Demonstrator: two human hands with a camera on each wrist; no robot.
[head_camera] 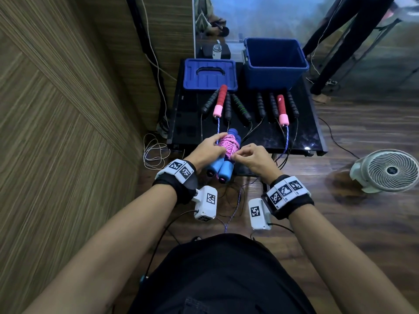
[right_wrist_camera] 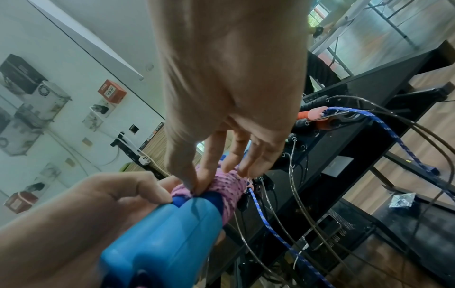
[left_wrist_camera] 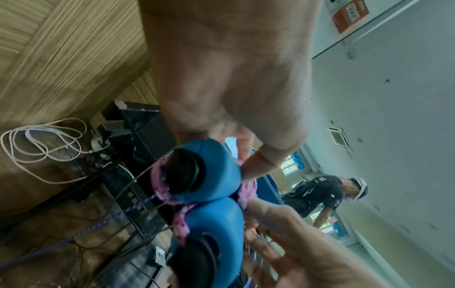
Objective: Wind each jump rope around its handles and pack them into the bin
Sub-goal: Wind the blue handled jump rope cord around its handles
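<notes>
**Both hands on the wound pink rope**

Gripping the pair of light blue foam handles point(head_camera: 221, 169), the left hand point(head_camera: 207, 149) holds them together, while the right hand point(head_camera: 249, 156) pinches the pink braided rope coil point(head_camera: 227, 145) wound around them. Beyond the grip stands the open blue plastic bin point(head_camera: 275, 64).

From the left wrist, the handle ends point(left_wrist_camera: 204, 175) lie just under the left hand point(left_wrist_camera: 231, 78).

From the right wrist, thumb and fingers point(right_wrist_camera: 197, 175) press into the pink coil point(right_wrist_camera: 231, 185).
</notes>
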